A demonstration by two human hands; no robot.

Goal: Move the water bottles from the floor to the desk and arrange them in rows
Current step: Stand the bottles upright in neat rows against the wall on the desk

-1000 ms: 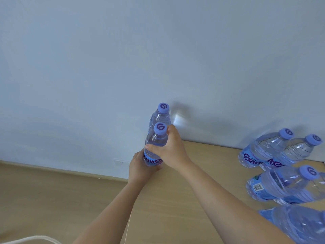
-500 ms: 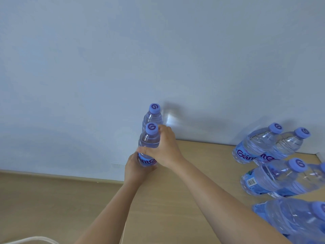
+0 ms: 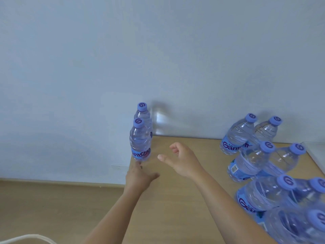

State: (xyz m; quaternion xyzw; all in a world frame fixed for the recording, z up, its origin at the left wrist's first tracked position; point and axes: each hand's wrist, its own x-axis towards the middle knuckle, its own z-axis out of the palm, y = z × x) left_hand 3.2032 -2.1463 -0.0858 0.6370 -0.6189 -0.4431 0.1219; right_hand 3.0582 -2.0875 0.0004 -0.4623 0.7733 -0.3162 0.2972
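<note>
Two water bottles are seen upright, one behind the other, at the desk corner by the wall; a larger group of bottles is ranged in rows on the right. Nothing is held: the left hand is stretched with fingertips at the near bottle's base (contact cannot be told), and the right hand is loosely curled, thumb out. The placing step is judged complete; another bottle must next be fetched from the floor.
</note>
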